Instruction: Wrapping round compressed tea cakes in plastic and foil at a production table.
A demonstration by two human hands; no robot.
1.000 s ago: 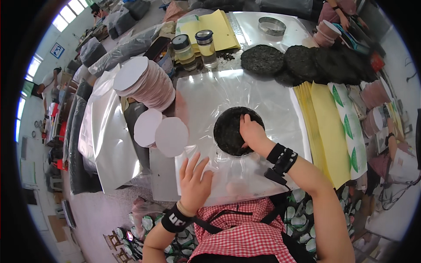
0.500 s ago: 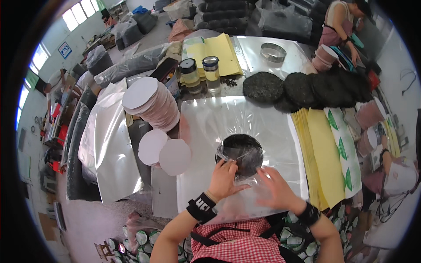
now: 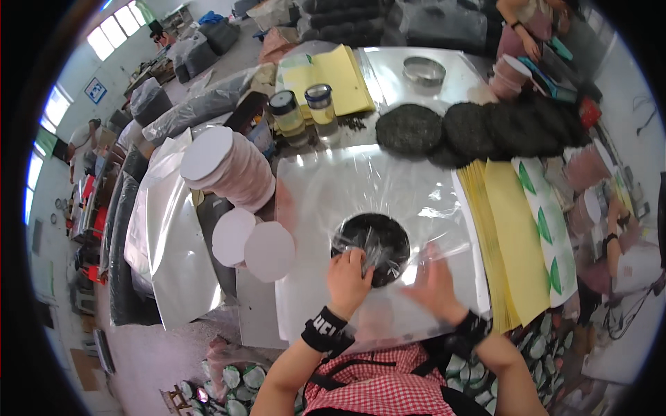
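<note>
A dark round cake (image 3: 386, 243), blackish green and looking like dried seaweed, lies in front of me under clear plastic film (image 3: 371, 187). The film spreads over a pale sheet on the table, with creases fanning out from the cake. At the cake's near left edge, my left hand (image 3: 349, 283) has its fingers closed on a gathered fold of the film. My right hand (image 3: 437, 288), blurred by motion, is just right of the cake over the film, fingers stretched out and apart. It holds nothing that I can make out.
More dark round cakes (image 3: 409, 130) lie in an overlapping row behind. Yellow paper sheets (image 3: 513, 243) stand right; white paper discs (image 3: 208, 156) are stacked left. Two lidded jars (image 3: 286, 114) and a metal ring (image 3: 424, 71) sit at the back. A person (image 3: 527, 31) is at the far right.
My left fingers have drawn up a fold of film over the cake's near left part. My right hand has moved off the cake's edge to the right. The whole view has shifted slightly.
</note>
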